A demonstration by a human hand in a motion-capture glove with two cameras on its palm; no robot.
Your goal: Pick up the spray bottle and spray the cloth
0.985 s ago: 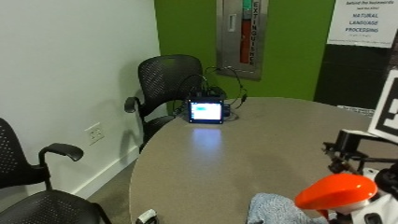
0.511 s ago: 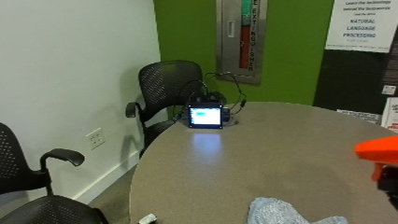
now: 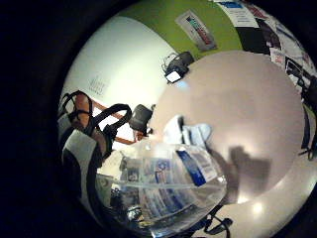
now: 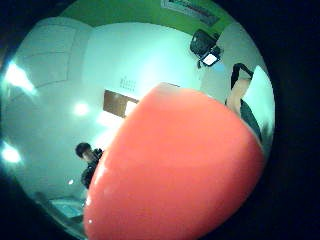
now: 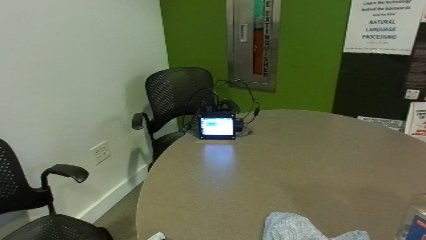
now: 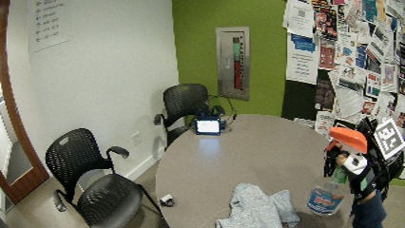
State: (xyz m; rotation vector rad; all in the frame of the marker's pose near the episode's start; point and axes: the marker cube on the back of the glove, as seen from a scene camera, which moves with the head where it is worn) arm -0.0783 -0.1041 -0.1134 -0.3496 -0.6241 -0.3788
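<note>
In the wide outside view a spray bottle with an orange head [image 6: 347,138] and a clear body with a blue label [image 6: 324,197] is upright at the round table's right near edge. My gloved right hand [image 6: 342,165] grips its neck just under the head. A crumpled grey-blue cloth [image 6: 256,209] lies on the table [image 6: 253,152] to the left of the bottle, apart from it. The outside view shows the cloth [image 5: 301,230] and only a sliver of the bottle's body [image 5: 414,223]. The clear body [image 3: 163,188] and the orange head [image 4: 175,170] fill the palm views; the cloth [image 3: 185,133] lies beyond.
A small lit screen with cables [image 6: 207,126] stands at the table's far edge. One black mesh chair [image 6: 185,102] is behind it and another [image 6: 95,178] is to the left by the wall. A small white object [image 6: 166,200] lies below the table's left edge.
The orange head rose and moved right, out of the outside view. Only the bottle's clear body shows at that view's right edge now. The cloth has stayed put.
</note>
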